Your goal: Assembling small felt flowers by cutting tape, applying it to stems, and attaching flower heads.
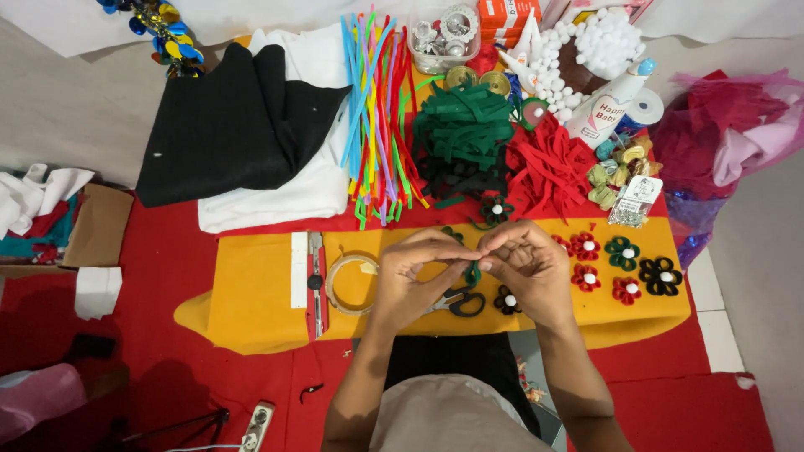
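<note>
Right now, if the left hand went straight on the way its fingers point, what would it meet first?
The left hand points toward the right hand, fingertips pinching a small green felt piece between them. It would meet that piece and the right hand's fingertips almost at once; they already look to be touching, though depth is unclear.

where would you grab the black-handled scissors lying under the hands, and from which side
Judging by their pose, take the scissors by the black handle loops, which lie exposed on the yellow felt just below the right hand. Come from the person's side, from below in the picture; the blade end is tucked under the left hand, so it looks harder to reach.
</note>
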